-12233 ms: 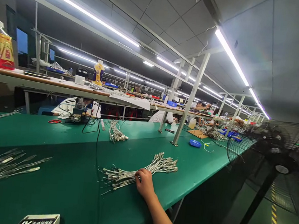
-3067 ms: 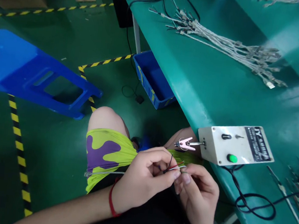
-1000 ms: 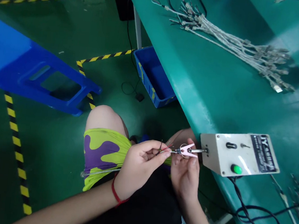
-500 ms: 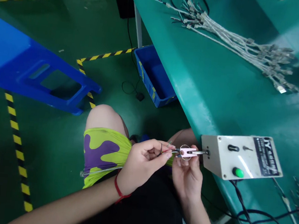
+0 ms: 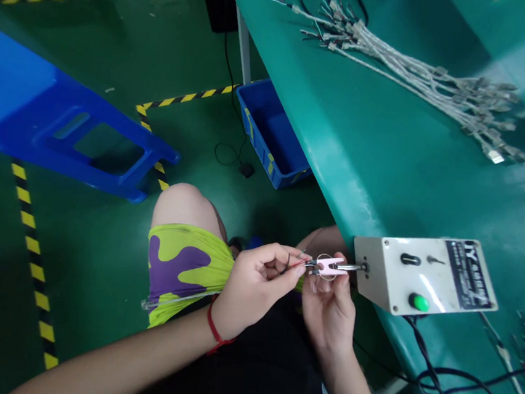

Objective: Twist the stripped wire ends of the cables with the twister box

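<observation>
My left hand (image 5: pixel 254 286), with a red string round its wrist, pinches thin wires (image 5: pixel 296 263) with black and red ends. Those wire ends reach toward a small pink clip (image 5: pixel 329 266) on the metal shaft of a white electric wire-twisting box (image 5: pixel 422 277). My right hand (image 5: pixel 328 309) is raised below the clip, its fingertips around the pink jaws. A thin loop of wire circles the clip. The box has a green button (image 5: pixel 418 302) and a small toggle switch. Whether the wires sit inside the jaws is hidden by my fingers.
A bundle of braided cables (image 5: pixel 422 76) lies on the green workbench (image 5: pixel 364 151). Below stand a blue crate (image 5: pixel 268 142) and a blue stool (image 5: pixel 66 116) on its side. My knee and patterned shorts (image 5: pixel 181 270) lie under my hands. Black cord (image 5: pixel 452 389) loops at the bench edge.
Since the earliest frames, both hands have moved from the head-on bench view to the pink clip. The wires have gone from between my fingertips to the clip's jaws. The view has shifted slightly.
</observation>
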The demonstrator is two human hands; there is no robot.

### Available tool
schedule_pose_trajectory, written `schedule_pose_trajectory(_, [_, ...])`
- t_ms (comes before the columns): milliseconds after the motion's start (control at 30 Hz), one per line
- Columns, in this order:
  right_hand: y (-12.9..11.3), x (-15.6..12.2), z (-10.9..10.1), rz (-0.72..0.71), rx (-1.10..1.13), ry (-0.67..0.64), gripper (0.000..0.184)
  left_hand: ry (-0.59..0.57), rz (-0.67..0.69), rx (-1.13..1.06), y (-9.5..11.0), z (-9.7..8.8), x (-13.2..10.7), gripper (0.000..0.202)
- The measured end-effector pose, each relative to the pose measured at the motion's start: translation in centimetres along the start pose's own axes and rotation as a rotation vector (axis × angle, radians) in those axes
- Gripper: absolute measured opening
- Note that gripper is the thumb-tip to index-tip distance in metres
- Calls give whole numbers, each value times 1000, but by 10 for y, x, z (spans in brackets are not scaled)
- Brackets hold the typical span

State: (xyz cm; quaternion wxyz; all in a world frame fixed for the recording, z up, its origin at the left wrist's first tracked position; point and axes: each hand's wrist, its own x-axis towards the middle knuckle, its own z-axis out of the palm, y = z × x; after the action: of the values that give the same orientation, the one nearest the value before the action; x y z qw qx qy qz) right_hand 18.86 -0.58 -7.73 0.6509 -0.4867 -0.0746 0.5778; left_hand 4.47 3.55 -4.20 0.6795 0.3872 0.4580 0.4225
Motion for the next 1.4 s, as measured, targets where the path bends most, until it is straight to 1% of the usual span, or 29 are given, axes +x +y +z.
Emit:
schedule_pose_trajectory(267, [0, -2, 1, 21, 37, 3, 33, 7, 8, -33, 1, 1, -1, 22])
schedule_pose_trajectory(500, [1, 0, 2, -16, -47, 1, 34, 18, 1, 10, 0, 1, -1, 23])
schedule_pose_trajectory(667, [2, 0, 1, -28, -67, -1, 37, 13, 0, -17, -1, 2, -1, 20])
schedule_pose_trajectory(867, [2, -1, 1, -15, -39, -6, 38, 11, -5, -61, -3, 1, -3, 17])
schedule_pose_trajectory(1067, [2, -1, 1, 10, 23, -18, 38, 23, -3, -62, -2, 3, -4, 19])
schedule_pose_trajectory(1233, [1, -4, 3, 10, 77, -15, 41, 19, -5, -61, -3, 4, -4, 19])
schedule_pose_trajectory(1333, [2, -3, 3, 9, 67, -3, 40, 13, -4, -68, -3, 4, -4, 19])
schedule_pose_trajectory(1400, [2, -2, 1, -7, 16, -7, 38, 14, 0, -53, -2, 4, -4, 20])
